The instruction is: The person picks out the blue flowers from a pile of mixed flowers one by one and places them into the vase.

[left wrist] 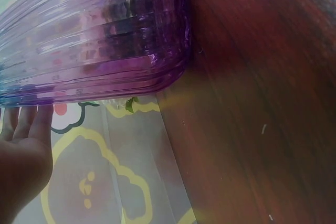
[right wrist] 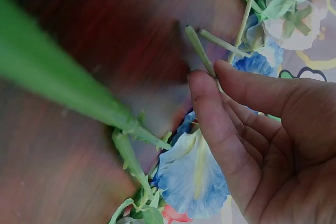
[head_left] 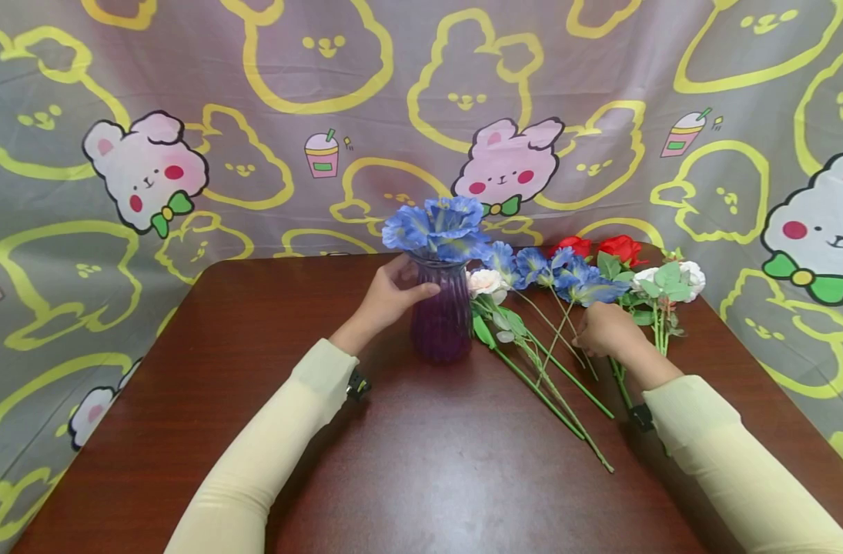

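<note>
A ribbed purple glass vase [head_left: 443, 327] stands upright on the table, with ruffled blue flowers [head_left: 436, 231] filling its mouth. My left hand [head_left: 388, 296] holds its upper left side, thumb across the front and fingers round the back. In the left wrist view, the fingers [left wrist: 41, 124] lie along the glass [left wrist: 121, 40]. My right hand [head_left: 613, 335] is low over the loose flowers to the right. Between thumb and forefinger it pinches a thin green flower stem [right wrist: 198, 48], its cut end sticking out. Several blue flowers [head_left: 580, 281] lie just beyond that hand.
Pale pink flowers [head_left: 487, 285] with long green stems lie right of the vase. Red roses [head_left: 620, 250] and white flowers [head_left: 691, 278] lie at the back right. A patterned curtain [head_left: 393, 92] hangs behind the brown table [head_left: 269, 308].
</note>
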The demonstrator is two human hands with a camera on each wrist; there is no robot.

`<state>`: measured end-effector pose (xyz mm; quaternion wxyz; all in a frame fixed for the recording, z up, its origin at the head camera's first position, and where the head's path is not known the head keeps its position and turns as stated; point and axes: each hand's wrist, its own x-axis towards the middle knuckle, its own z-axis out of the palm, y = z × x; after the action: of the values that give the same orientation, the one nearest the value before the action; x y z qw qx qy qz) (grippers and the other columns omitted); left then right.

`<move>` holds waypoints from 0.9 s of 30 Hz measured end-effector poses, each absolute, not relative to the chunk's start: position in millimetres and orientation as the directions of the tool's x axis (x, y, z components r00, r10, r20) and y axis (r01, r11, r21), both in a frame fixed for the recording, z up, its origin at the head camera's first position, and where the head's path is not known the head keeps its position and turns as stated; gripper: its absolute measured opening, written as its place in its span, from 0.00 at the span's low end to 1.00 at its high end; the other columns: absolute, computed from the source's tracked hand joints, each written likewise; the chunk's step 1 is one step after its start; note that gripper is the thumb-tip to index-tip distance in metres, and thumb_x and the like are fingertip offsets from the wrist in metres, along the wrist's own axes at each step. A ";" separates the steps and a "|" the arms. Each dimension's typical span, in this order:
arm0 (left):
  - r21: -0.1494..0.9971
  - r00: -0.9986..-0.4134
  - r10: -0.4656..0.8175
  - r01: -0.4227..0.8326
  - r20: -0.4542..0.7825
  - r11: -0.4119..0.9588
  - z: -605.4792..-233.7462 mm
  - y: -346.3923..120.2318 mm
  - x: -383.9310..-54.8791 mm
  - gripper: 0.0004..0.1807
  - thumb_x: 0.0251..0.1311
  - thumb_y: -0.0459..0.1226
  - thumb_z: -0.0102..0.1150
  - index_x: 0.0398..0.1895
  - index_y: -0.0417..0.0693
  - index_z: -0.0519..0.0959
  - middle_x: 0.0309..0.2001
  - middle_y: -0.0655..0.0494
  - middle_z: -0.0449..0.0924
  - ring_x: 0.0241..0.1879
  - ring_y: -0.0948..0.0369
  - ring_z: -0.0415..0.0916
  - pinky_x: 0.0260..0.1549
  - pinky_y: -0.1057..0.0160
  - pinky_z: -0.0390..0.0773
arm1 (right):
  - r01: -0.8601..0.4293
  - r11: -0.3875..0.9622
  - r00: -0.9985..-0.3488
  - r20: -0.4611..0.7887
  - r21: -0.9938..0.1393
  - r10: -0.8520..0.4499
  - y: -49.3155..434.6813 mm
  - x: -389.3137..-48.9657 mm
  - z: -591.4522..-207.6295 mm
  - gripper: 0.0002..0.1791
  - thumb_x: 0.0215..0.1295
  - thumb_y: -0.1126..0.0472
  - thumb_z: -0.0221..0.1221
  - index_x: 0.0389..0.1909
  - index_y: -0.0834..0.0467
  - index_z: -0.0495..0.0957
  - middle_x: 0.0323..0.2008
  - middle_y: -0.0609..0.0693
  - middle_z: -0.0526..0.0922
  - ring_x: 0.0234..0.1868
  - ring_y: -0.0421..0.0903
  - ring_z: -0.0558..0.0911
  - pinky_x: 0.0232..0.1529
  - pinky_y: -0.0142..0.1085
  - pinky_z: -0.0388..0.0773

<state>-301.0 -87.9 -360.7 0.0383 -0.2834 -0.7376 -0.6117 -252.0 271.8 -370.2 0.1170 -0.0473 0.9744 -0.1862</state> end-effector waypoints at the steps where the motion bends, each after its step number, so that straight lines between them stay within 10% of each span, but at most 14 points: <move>1: 0.882 -0.837 0.373 0.462 0.400 0.089 -360.0 -88.1 -300.3 0.34 0.55 0.46 0.71 0.64 0.46 0.72 0.54 0.50 0.81 0.50 0.58 0.76 0.48 0.58 0.77 | -0.046 0.925 -0.968 -0.212 -0.378 -0.134 271.8 -252.3 -370.5 0.09 0.59 0.65 0.64 0.21 0.63 0.84 0.14 0.50 0.80 0.18 0.44 0.78 0.23 0.39 0.76; 9: 0.892 -0.847 0.378 0.439 0.373 0.106 -357.0 -87.2 -300.0 0.31 0.58 0.28 0.66 0.66 0.40 0.69 0.56 0.42 0.78 0.54 0.53 0.75 0.51 0.56 0.76 | -0.074 0.918 -0.972 -0.178 -0.389 -0.154 274.5 -252.8 -370.5 0.08 0.56 0.67 0.63 0.20 0.64 0.84 0.12 0.48 0.79 0.16 0.44 0.78 0.22 0.38 0.76; 27: 0.891 -0.852 0.366 0.440 0.375 0.110 -360.2 -87.4 -301.4 0.34 0.57 0.39 0.70 0.67 0.46 0.70 0.59 0.49 0.77 0.58 0.56 0.74 0.54 0.55 0.75 | -0.150 0.903 -0.987 0.002 -0.402 -0.163 283.2 -246.3 -360.4 0.11 0.55 0.67 0.60 0.14 0.61 0.82 0.11 0.44 0.77 0.17 0.43 0.76 0.23 0.39 0.72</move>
<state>-301.4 -87.4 -360.2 0.0303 -0.2707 -0.7443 -0.6097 -246.3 283.2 -360.4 0.0156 -0.0803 0.9754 -0.2045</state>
